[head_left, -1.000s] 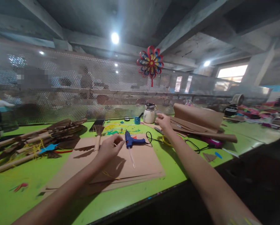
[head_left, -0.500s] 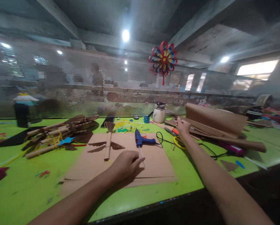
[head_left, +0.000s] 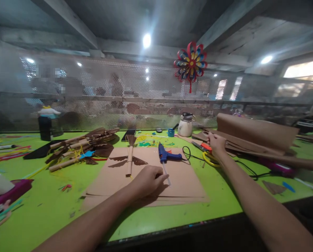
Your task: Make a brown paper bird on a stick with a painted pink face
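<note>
My left hand point(head_left: 149, 180) rests over the sheets of brown paper point(head_left: 114, 194), its fingers curled. Its thumb lies by the clear glue stick that sticks out of the blue glue gun point(head_left: 170, 156); whatever is inside the fingers is hidden. Left of the gun lies a rolled-paper figure point(head_left: 129, 159) with pleated brown wings and tail. My right hand point(head_left: 216, 144) reaches to the back right with fingers pinched together, just above orange-handled scissors point(head_left: 198, 146) and a yellow roll of tape point(head_left: 210, 159). What it grips, if anything, cannot be made out.
Several similar paper figures point(head_left: 77, 145) are piled on the left. A large curled brown sheet point(head_left: 256, 134) lies at the right, near a purple glue gun point(head_left: 279, 168). At the back stand a white jug point(head_left: 185, 125) and a small blue pot point(head_left: 171, 132), before a mesh screen.
The view has turned a little left, so things appear farther right. Both hands keep nearly the same places over the paper and by the scissors.
</note>
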